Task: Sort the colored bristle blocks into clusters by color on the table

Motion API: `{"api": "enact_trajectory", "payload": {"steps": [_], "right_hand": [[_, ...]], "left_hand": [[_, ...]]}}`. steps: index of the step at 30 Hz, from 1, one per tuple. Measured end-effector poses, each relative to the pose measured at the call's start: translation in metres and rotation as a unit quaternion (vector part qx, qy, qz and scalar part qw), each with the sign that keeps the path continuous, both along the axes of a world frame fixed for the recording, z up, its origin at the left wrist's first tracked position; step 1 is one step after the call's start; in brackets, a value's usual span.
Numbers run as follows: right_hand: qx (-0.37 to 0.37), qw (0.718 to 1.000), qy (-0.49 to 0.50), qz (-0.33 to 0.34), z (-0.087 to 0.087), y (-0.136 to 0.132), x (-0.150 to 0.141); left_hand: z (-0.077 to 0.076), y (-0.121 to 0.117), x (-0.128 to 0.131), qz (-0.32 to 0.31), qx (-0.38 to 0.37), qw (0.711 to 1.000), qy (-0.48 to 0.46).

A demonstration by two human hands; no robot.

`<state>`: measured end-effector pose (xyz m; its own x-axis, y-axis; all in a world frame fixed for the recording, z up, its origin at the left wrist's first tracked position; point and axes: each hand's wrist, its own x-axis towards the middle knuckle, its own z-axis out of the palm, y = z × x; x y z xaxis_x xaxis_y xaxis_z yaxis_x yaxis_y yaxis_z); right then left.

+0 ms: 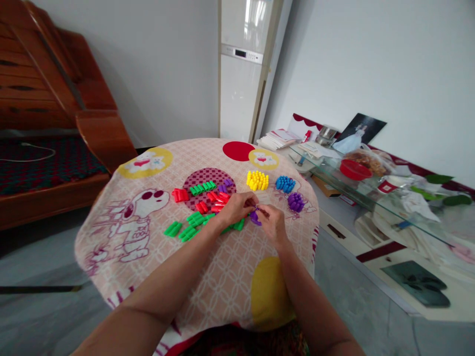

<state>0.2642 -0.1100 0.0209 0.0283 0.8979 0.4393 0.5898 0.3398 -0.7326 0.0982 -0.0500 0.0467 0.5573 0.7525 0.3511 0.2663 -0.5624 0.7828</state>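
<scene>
Has the left hand (237,206) and right hand (272,223) close together at half-covered purple pieces (255,218), on the right half of the table (208,287); cannot tell whether gripped by one or both. Partly hides green pieces (189,234) behind the left hand. Shows three clusters: yellow pegs (258,181), blue pegs (285,184), purple pegs (296,202). Leaves the panel (243,53) on the tall white appliance (239,99) unreadable.

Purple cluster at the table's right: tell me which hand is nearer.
Right. The right hand is just left of the purple cluster; the left hand is farther left.
</scene>
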Motion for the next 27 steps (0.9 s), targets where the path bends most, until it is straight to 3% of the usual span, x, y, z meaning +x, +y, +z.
{"api": "enact_trajectory", "payload": {"steps": [5,9,14,24,27], "right_hand": [[-0.050,0.997,0.055,-0.030,0.006,0.001,0.014],[-0.005,0.987,0.012,-0.158,0.020,0.017,0.053],[0.004,0.951,-0.121,-0.283,0.027,0.043,0.090],[-0.081,0.881,-0.324,-0.335,0.023,0.053,0.081],[-0.087,0.877,-0.333,-0.334,0.028,0.049,0.077]], "left_hand": [[-0.003,0.001,0.002,0.007,0.003,1.000,-0.019],[-0.001,0.002,0.000,0.034,0.007,0.999,-0.017],[0.003,0.001,-0.001,0.041,0.018,0.999,-0.003],[-0.002,0.008,-0.007,0.068,0.034,0.997,0.015],[-0.003,0.009,-0.007,0.069,0.036,0.997,0.020]]}}
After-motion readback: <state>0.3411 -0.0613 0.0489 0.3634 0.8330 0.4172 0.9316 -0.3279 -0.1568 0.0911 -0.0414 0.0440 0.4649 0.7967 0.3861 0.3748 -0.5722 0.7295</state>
